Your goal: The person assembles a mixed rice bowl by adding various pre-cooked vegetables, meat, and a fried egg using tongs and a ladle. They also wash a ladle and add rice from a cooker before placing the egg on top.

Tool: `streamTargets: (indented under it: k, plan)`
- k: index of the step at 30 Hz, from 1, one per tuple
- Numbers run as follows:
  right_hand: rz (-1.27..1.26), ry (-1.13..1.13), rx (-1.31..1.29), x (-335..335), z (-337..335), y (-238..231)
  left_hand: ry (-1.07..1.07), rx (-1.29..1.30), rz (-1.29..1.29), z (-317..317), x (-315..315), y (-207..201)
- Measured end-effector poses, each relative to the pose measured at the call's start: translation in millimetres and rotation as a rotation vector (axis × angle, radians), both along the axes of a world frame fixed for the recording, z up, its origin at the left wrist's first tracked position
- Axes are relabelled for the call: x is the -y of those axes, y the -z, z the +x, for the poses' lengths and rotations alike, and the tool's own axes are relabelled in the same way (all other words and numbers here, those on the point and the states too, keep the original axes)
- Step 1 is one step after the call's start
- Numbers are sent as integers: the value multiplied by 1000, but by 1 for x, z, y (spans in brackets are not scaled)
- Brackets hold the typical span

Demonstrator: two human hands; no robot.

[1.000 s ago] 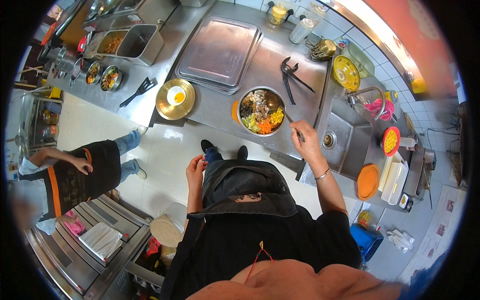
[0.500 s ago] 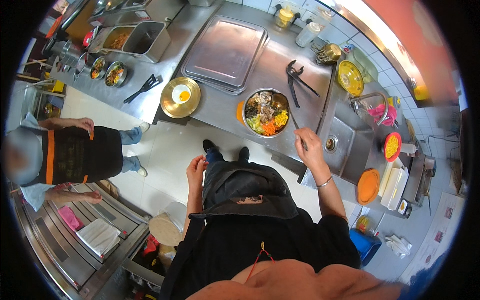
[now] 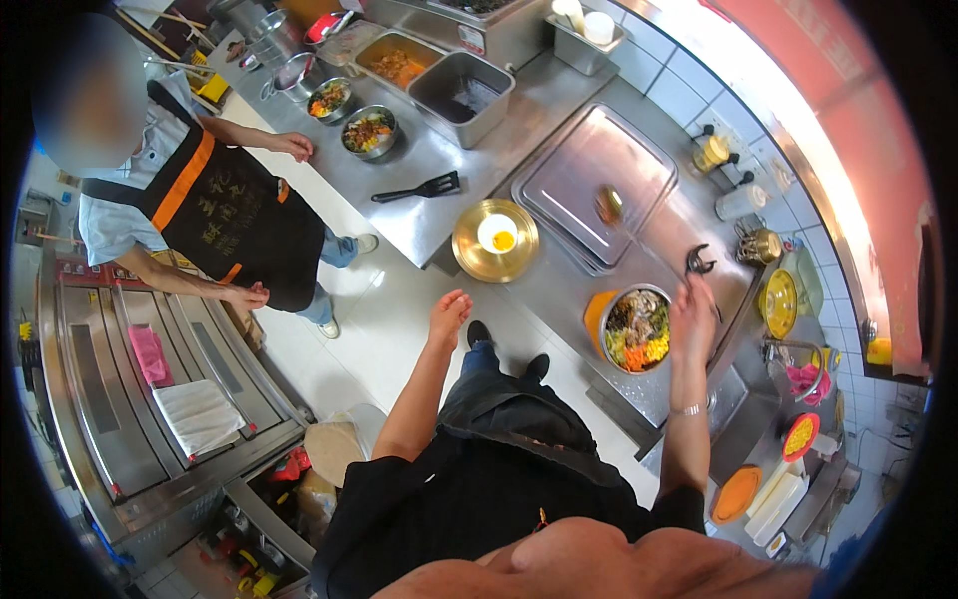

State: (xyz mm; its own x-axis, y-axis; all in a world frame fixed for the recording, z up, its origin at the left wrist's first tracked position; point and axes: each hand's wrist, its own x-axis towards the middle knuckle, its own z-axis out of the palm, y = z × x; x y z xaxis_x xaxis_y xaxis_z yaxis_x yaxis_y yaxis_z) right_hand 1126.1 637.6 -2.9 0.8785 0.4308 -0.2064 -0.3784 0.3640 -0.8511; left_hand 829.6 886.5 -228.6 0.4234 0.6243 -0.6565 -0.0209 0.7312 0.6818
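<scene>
**Steel counter (image 3: 554, 304), light spoon (image 3: 608, 205)**

Should be light, stiff, a bit slippery; best held by its handle. Seems pinched in right hand (image 3: 692, 314), above tray lid (image 3: 579, 165), though too blurred to be sure. Can see left hand (image 3: 451, 315) half open. Mind full bowl (image 3: 610, 359) near counter's edge; more room over lid.

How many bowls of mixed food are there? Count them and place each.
3: one small metal bowl beyond the black turner, a second small bowl left of that, and a larger bowl left of the right hand. More may be hidden.
</scene>
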Motion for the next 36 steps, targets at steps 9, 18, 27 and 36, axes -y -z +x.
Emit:
streamTargets:
  k: [9,18,27,36]
  plan:
    - [-361,-213,1000,-387,40,35,40,1,56,40,-57,12]
    - [-427,-427,258,-431,42,83,234,-106,71,53,-73,4]
    - [-775,-650,743,-276,-21,80,322,-150,238,36,-53,-20]
    - [-935,-563,1290,-121,-102,85,353,-243,306,-11,56,-109]
